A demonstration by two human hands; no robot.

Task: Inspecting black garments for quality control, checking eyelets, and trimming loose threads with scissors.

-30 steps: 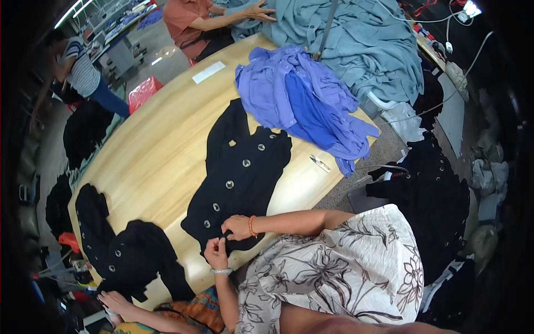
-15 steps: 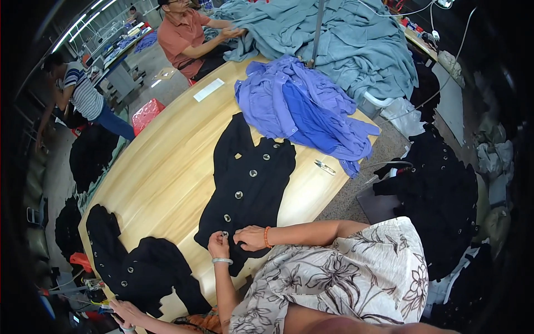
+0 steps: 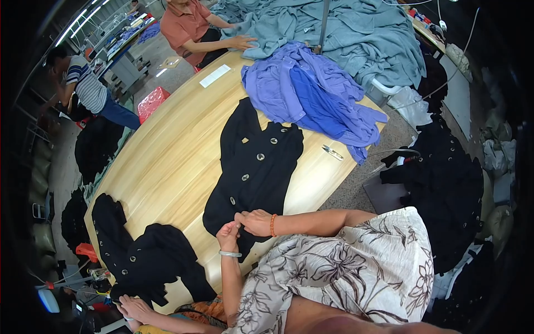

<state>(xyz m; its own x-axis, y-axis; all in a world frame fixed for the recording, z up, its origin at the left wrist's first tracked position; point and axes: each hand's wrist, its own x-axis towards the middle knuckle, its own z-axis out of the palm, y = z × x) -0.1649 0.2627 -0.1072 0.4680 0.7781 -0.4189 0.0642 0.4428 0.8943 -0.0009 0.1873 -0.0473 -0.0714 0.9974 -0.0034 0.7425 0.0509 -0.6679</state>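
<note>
A black garment (image 3: 261,178) lies spread on the wooden table in front of me, with several large round buttons down its front. At its lower end my left hand (image 3: 227,236) and my right hand (image 3: 256,222) meet, fingertips pinched together over the cloth. Whatever is between the fingers is small and hidden. A pale bangle is on my left wrist, an orange bead bracelet on my right. Beyond the garment's far right edge lie thread snips (image 3: 332,152).
A heap of purple garments (image 3: 300,92) covers the table's far end, with grey-green cloth (image 3: 378,44) behind. Another black garment (image 3: 150,261) lies at left, beside a co-worker's hands (image 3: 133,309). Black garments (image 3: 439,189) are piled at right. Someone in a pink shirt (image 3: 186,28) handles the grey-green cloth.
My fingertips have come together; a small pale round thing seen at my left fingertips is now hidden. The view has shifted slightly. At lower left, the co-worker's hands have moved on the other black garment.
</note>
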